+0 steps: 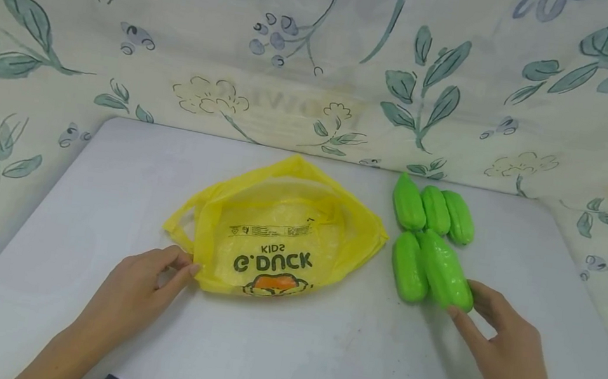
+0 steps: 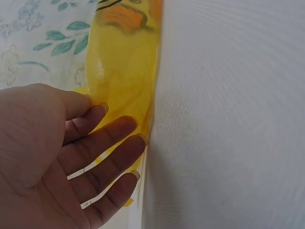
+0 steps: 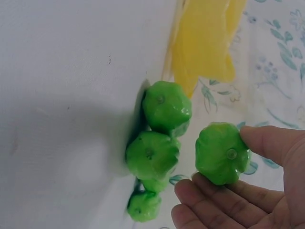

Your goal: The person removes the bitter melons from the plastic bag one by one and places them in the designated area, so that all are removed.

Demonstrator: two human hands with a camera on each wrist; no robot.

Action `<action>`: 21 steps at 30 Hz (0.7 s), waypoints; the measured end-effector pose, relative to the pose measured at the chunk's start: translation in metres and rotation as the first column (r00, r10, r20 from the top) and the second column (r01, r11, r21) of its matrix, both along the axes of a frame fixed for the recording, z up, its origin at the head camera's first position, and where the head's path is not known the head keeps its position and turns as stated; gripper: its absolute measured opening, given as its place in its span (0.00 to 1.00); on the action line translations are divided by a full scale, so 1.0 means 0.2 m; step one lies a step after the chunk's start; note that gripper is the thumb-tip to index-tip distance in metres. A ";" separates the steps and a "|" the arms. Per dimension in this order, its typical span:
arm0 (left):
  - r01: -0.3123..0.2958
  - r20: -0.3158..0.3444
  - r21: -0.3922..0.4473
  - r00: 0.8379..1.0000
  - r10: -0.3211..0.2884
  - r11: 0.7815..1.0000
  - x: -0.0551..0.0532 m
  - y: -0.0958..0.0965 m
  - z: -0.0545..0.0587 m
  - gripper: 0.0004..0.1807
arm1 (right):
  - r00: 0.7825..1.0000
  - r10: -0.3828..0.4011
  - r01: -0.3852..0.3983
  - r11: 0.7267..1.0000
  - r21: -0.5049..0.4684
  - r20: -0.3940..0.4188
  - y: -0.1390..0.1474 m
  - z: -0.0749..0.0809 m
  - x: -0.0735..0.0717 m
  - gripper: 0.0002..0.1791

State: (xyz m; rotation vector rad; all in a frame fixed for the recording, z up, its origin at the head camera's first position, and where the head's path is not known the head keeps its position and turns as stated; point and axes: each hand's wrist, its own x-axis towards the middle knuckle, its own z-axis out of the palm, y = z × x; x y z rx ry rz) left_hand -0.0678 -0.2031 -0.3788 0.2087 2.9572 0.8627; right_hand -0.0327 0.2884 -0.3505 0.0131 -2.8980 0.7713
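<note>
A yellow plastic bag (image 1: pixel 280 237) printed with a duck and "G.DUCK KIDS" lies on the table with its mouth spread wide. My left hand (image 1: pixel 150 281) pinches the bag's near left corner between thumb and index finger; the other fingers lie along the plastic in the left wrist view. On the right, my right hand (image 1: pixel 503 344) grips a long, ribbed green toy vegetable (image 1: pixel 447 272) by its near end. The right wrist view shows this vegetable (image 3: pixel 222 153) raised off the table, apart from the others. Another green toy vegetable (image 1: pixel 409 267) lies just left of it.
Three more green toy vegetables (image 1: pixel 437 211) lie side by side farther back, right of the bag. All rest on a white table (image 1: pixel 305 356). Leaf-patterned cloth (image 1: pixel 303 106) rises behind the table's far edge and hangs along both sides.
</note>
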 end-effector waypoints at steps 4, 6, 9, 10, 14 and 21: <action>0.000 0.003 0.003 1.000 0.000 1.000 0.00 0.00 0.00 0.07 | 1.000 -0.015 0.015 1.000 0.008 0.010 0.01 0.00 -0.01 0.32; 0.001 0.001 0.002 1.000 -0.001 1.000 0.00 0.00 0.01 0.07 | 1.000 -0.022 0.022 1.000 0.010 0.011 0.02 -0.01 -0.01 0.33; -0.001 0.003 -0.001 1.000 0.001 1.000 0.00 0.00 0.01 0.07 | 1.000 -0.025 0.025 1.000 0.008 0.006 0.04 -0.01 -0.02 0.33; -0.003 0.008 -0.002 1.000 0.003 1.000 0.00 0.01 0.01 0.07 | 1.000 -0.026 0.026 1.000 0.008 0.004 0.04 -0.01 -0.02 0.33; -0.007 0.022 -0.001 1.000 0.007 1.000 0.00 0.01 0.00 0.07 | 0.999 -0.033 0.033 0.999 0.004 0.001 0.06 -0.02 -0.02 0.33; 0.001 0.000 -0.002 1.000 -0.001 1.000 0.00 0.01 0.01 0.07 | 0.998 -0.060 0.060 0.998 0.012 -0.003 0.08 -0.02 -0.03 0.32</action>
